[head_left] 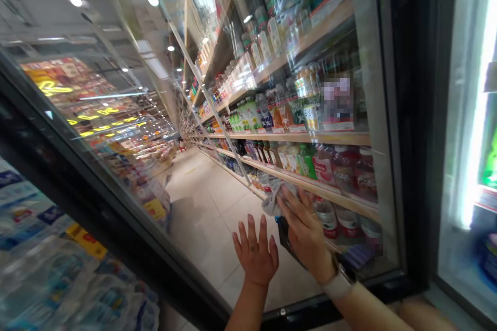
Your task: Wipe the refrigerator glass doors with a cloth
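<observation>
A glass door in a black frame (406, 176) stands in front of me. My right hand (306, 232), with a watch (338, 280) on its wrist, presses a grey cloth (277, 196) against the glass, fingers stretched over it. Lower and to the left, my left hand (254, 253) is raised with its fingers spread and its back towards me. It holds nothing and appears to rest on the glass or just short of it. Part of the cloth is hidden under the right fingers.
Shelves of bottled drinks (279, 114) show in the glass, with a long tiled aisle (209, 201). Packs of bottled water (58, 284) are stacked at the lower left. A lit cooler (468, 114) stands on the right, beside the door frame.
</observation>
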### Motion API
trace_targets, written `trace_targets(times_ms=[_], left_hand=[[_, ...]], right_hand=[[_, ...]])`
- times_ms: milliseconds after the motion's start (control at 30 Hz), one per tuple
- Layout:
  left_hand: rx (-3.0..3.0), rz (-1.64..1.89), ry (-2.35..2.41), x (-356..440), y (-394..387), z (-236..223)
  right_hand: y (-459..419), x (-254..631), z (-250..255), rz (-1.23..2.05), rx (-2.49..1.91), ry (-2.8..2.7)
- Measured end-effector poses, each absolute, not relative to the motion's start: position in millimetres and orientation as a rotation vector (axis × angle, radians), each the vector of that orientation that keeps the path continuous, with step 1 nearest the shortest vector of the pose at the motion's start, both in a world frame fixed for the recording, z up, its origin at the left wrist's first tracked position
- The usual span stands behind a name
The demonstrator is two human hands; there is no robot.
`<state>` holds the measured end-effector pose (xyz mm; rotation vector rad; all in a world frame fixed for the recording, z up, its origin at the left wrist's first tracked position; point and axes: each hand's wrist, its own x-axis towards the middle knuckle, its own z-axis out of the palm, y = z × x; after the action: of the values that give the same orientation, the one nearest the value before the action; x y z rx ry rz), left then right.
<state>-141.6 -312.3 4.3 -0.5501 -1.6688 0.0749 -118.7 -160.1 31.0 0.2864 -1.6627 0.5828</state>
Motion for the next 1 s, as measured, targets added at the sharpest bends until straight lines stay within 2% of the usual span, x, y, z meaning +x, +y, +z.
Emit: trace_targets(times_ms=[167, 367, 733, 1000], left_hand=[[-0.557, 0.079, -1.683, -139, -312, 5], [-0.583, 0.04, -1.679, -142, -311, 5], [-0.549, 0.03, -1.667, -147, -312, 4], [-0.546, 0.055, -1.657, -145, -310, 6]], right_hand=[[-157, -121, 36, 0.607, 0.272, -1.64], [-156, -120, 13, 0.437, 0.31, -1.699], [-123, -110, -100, 0.143, 0.679, -1.846], [-119, -112, -75, 0.145, 0.689, -1.79]])
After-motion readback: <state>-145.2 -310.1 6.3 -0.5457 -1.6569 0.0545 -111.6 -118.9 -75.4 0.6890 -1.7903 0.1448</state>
